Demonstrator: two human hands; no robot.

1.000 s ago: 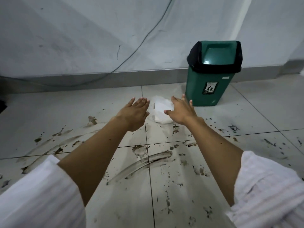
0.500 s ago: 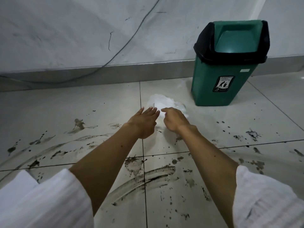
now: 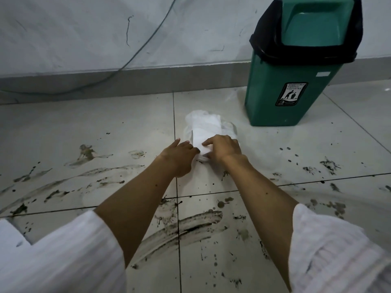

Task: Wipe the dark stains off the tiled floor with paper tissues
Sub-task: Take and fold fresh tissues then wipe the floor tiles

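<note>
Paper tissues (image 3: pixel 206 129) lie in a white stack inside a clear wrapper on the tiled floor (image 3: pixel 296 149), just left of the green bin (image 3: pixel 289 81) and near the grey skirting at the wall edge. Both hands meet at the near end of the pack: the left hand (image 3: pixel 179 157) has its fingers curled against the pack's left side, and the right hand (image 3: pixel 222 148) rests on top with fingertips pinching the topmost sheet. The bin stands upright by the wall, lined with a black bag (image 3: pixel 262 39) under a green swing lid; its contents are hidden. Dark stains (image 3: pixel 190 226) streak and spatter the tiles nearer the person, beneath both forearms, with more smears (image 3: pixel 86 153) towards the left and specks to the right. A thin cable (image 3: pixel 135 56) trails down the wall to the skirting. White sleeves (image 3: pixel 63 256) cover both upper arms.
</note>
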